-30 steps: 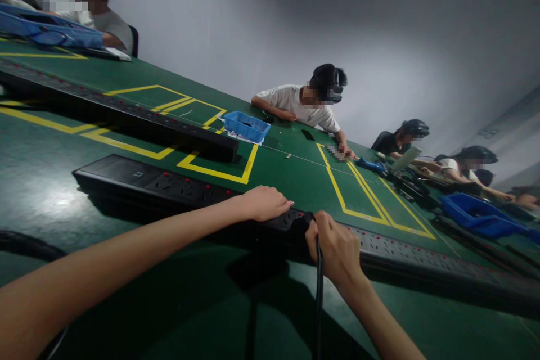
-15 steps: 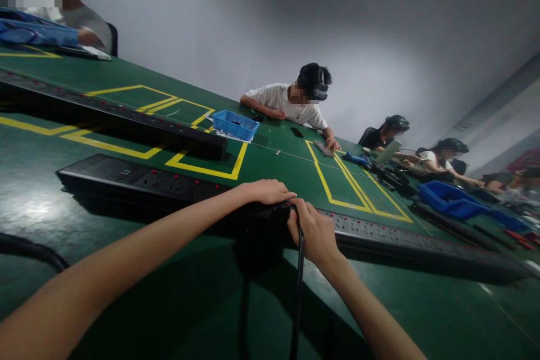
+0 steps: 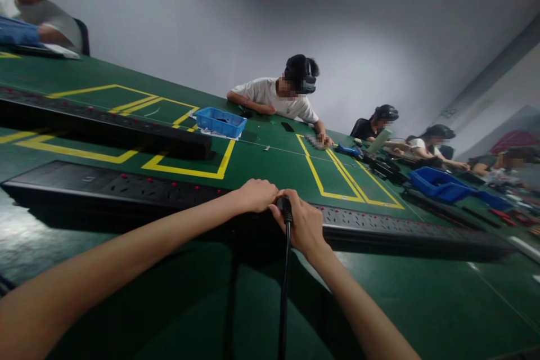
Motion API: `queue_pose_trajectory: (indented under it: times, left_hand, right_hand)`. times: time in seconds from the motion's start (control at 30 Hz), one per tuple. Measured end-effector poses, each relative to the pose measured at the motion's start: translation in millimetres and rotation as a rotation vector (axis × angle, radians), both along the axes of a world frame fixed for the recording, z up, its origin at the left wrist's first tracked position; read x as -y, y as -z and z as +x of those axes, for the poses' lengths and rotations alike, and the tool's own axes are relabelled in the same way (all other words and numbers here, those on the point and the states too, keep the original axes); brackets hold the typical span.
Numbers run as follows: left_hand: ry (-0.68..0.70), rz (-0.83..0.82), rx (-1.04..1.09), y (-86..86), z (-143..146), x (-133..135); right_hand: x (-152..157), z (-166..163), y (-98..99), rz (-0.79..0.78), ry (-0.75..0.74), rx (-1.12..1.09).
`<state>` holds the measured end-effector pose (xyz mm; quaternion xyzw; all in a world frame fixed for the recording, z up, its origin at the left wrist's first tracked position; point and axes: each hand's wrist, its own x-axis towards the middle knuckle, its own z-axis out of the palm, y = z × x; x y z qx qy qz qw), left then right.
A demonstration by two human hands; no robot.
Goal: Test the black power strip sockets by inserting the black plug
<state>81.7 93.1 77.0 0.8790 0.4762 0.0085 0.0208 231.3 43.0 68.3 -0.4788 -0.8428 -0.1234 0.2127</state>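
Observation:
A long black power strip [image 3: 363,223] with rows of sockets and small red parts lies across the green table in front of me. My left hand [image 3: 258,196] is closed over its middle, holding it. Just to the right, my right hand [image 3: 301,219] grips a black plug [image 3: 286,208] at the strip's top face. From the plug a black cord [image 3: 284,287] hangs down toward me. Whether the plug's pins sit in a socket is hidden by my fingers.
A second black power strip [image 3: 147,139] lies behind on the left. Beyond it stands a light-blue bin [image 3: 219,122]. Yellow tape [image 3: 185,171] marks the green table. A co-worker [image 3: 276,98] leans over the far side; others sit at right near a dark-blue bin [image 3: 439,183].
My view has shifted, so the scene sits farther left. More of the plug shows in my right hand now. Both hands stay at the strip's middle.

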Motion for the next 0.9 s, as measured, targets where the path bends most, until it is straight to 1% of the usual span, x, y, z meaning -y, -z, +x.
queue_pose_trajectory:
  times: [0.13,0.37,0.63,0.8,0.9]
  left_hand:
    - [0.024,-0.005,-0.019,-0.1,1,-1]
    - [0.042,-0.002,-0.068,-4.2,3,2]
    - [-0.060,0.002,-0.040,-6.7,4,9]
    - [-0.184,-0.008,-0.037,-6.0,3,16]
    - [-0.223,-0.008,-0.045,-6.1,0,23]
  right_hand:
    - [2,-2,2.2,-0.007,0.015,-0.050]
    - [1,-1,3.0,-0.026,0.028,-0.068]
    - [1,-1,1.8,-0.019,0.017,-0.077]
    - [1,-1,2.3,-0.011,0.013,-0.072]
    - [1,0,3.1,-0.001,0.020,-0.069]
